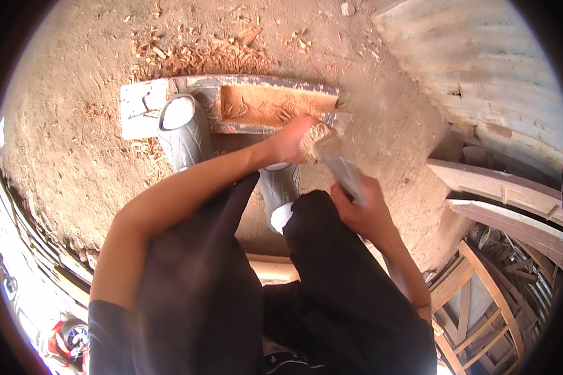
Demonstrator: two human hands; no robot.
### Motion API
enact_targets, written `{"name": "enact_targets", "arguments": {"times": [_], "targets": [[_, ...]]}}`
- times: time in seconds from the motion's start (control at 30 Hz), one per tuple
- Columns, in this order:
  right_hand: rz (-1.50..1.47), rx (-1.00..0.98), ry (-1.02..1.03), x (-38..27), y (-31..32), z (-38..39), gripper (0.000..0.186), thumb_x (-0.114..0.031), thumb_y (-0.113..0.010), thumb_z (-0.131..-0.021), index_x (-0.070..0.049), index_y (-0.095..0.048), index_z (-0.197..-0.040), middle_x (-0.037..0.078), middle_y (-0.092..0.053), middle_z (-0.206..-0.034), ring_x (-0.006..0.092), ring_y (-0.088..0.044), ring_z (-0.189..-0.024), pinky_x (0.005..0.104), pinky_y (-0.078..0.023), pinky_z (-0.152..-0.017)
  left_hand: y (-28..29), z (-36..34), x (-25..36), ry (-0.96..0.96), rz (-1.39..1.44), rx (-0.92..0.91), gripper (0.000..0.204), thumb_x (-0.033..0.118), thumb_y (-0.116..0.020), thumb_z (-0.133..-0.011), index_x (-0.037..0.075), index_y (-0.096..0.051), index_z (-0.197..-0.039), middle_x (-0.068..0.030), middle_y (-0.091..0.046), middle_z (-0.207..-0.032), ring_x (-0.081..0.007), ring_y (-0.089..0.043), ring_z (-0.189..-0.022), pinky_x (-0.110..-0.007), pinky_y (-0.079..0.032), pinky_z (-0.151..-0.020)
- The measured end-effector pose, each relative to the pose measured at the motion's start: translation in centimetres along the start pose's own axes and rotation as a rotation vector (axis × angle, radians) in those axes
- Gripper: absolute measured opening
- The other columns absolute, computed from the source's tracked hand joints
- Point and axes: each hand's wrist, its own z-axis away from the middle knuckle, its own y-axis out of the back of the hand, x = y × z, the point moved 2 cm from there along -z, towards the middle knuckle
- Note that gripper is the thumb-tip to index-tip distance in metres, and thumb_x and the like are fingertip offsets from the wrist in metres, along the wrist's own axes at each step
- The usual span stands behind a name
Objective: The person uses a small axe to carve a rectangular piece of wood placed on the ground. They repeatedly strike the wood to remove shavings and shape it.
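My left hand point(291, 139) is closed at the right end of a long weathered wooden piece point(200, 84), round what looks like a chisel point(316, 139). Its pale wooden top is frayed; its blade is hidden. A grey, club-like tool point(343, 172), blurred by motion, slants from that frayed top down to my right hand point(364, 206), which grips its lower end. The wooden piece has a rectangular recess point(250, 103) with bare light wood and shavings inside. My grey boot point(184, 134) stands against its near left part.
Wood chips point(213, 56) lie on the dirt floor point(388, 131) beyond the piece. Corrugated metal sheeting point(481, 69) is at upper right. Wooden panels point(500, 187) and a slatted wooden frame point(481, 294) stand at the right. A red wheeled vehicle point(65, 337) shows at lower left.
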Motion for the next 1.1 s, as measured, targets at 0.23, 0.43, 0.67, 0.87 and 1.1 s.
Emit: {"name": "enact_targets", "arguments": {"times": [0.23, 0.43, 0.67, 0.87, 1.1], "targets": [[-0.063, -0.013, -0.173, -0.1, 1.0, 0.7, 0.017, -0.013, -0.065, -0.095, -0.002, -0.064, -0.108, 0.010, -0.063, -0.075, 0.0224, -0.059, -0.062, 0.0349, -0.048, -0.061, -0.7, -1.0, 3.3, -0.109, -0.146, -0.149, 0.016, 0.019, -0.073, -0.072, 0.007, -0.066, -0.081, -0.0133, -0.067, -0.074, -0.0407, -0.065, -0.079, -0.044, -0.054, -0.072], [-0.439, 0.035, -0.452, 2.4, 1.9, 1.8, 0.028, -0.017, -0.059, -0.101, -0.001, -0.055, -0.124, 0.007, -0.060, -0.084, 0.0092, -0.052, -0.046, 0.0267, -0.039, -0.042, -4.5, 1.8, 0.9, -0.197, -0.479, -0.687, 0.031, 0.019, -0.072, -0.069, 0.006, -0.068, -0.097, -0.0120, -0.067, -0.085, -0.0340, -0.065, -0.086, -0.046, -0.050, -0.082], [-0.406, 0.055, -0.387, 2.4, 2.4, 1.8, 0.018, -0.018, -0.057, -0.102, 0.000, -0.056, -0.103, 0.006, -0.059, -0.078, 0.0082, -0.050, -0.042, 0.0242, -0.038, -0.037, 0.5, -1.8, 1.0, 0.070, 0.263, -0.066, 0.021, 0.022, -0.069, -0.083, 0.005, -0.070, -0.096, -0.0137, -0.071, -0.089, -0.0338, -0.069, -0.086, -0.044, -0.054, -0.077], [-0.427, 0.020, -0.379, 2.9, 2.6, 2.1, 0.018, -0.018, -0.058, -0.102, 0.000, -0.055, -0.105, 0.006, -0.060, -0.081, 0.0077, -0.049, -0.043, 0.0243, -0.038, -0.038, 4.9, -5.0, 4.5, 0.732, -0.070, 0.325, 0.048, 0.045, -0.064, -0.097, 0.002, -0.066, -0.119, -0.0133, -0.071, -0.116, -0.0259, -0.066, -0.107, -0.038, -0.050, -0.095], [-0.382, -0.005, -0.393, 2.4, 2.1, 2.5, 0.020, -0.018, -0.060, -0.102, 0.000, -0.055, -0.111, 0.007, -0.062, -0.085, 0.0071, -0.049, -0.044, 0.0242, -0.037, -0.038, 4.0, -4.4, 3.7, 0.768, -0.007, 0.291, 0.056, 0.051, -0.065, -0.095, 0.002, -0.065, -0.121, -0.0129, -0.071, -0.115, -0.0264, -0.065, -0.106, -0.038, -0.049, -0.096]]}}
